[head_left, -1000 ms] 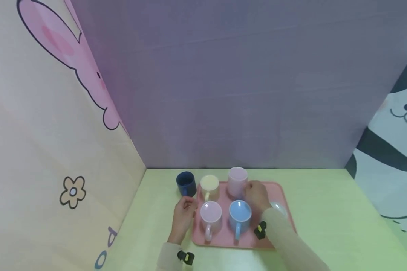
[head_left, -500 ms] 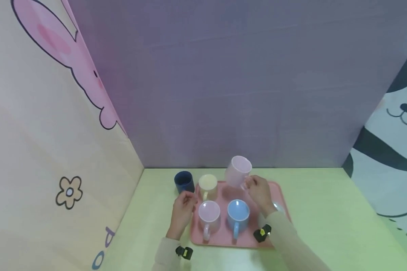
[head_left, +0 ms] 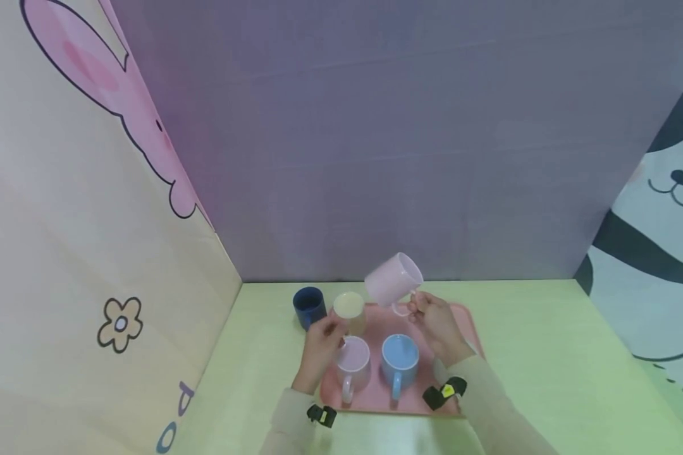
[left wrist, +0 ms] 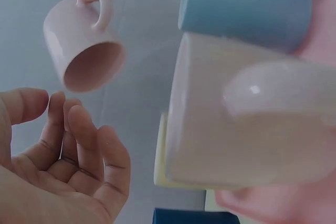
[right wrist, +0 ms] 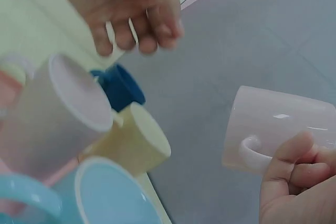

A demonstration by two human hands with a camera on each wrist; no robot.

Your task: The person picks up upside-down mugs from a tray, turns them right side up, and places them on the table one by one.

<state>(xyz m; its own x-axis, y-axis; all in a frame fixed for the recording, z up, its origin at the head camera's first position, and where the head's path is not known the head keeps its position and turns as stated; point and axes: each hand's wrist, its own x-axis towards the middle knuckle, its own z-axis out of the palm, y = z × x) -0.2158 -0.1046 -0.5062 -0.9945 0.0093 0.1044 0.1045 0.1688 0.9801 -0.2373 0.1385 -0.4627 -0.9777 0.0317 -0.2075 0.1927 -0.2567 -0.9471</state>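
A pale pink mug (head_left: pixel 394 279) hangs tilted above the back of the pink tray (head_left: pixel 463 316). My right hand (head_left: pixel 435 325) grips it by the handle; in the right wrist view the thumb and curled fingers (right wrist: pixel 291 163) close on that handle. Loosely bent and holding nothing, my left hand (head_left: pixel 319 347) hovers over the tray's left side, in front of the cream mug (head_left: pixel 348 305). In the left wrist view, the raised mug's opening (left wrist: pixel 94 66) faces the left fingertips, with a gap between. A second pink mug (head_left: pixel 353 363) stands just right of the left hand.
A light blue mug (head_left: pixel 400 360) stands on the tray's front middle. Beyond the tray's left edge sits a navy mug (head_left: pixel 309 306) on the pale green table (head_left: pixel 535 354). A whitish object (head_left: pixel 441 371) is mostly hidden under my right forearm. The grey-purple wall (head_left: pixel 341 158) rises behind.
My right hand has lifted the pale pink mug off the tray and tipped it leftward. The left hand has moved slightly right, partly covering the cream mug.
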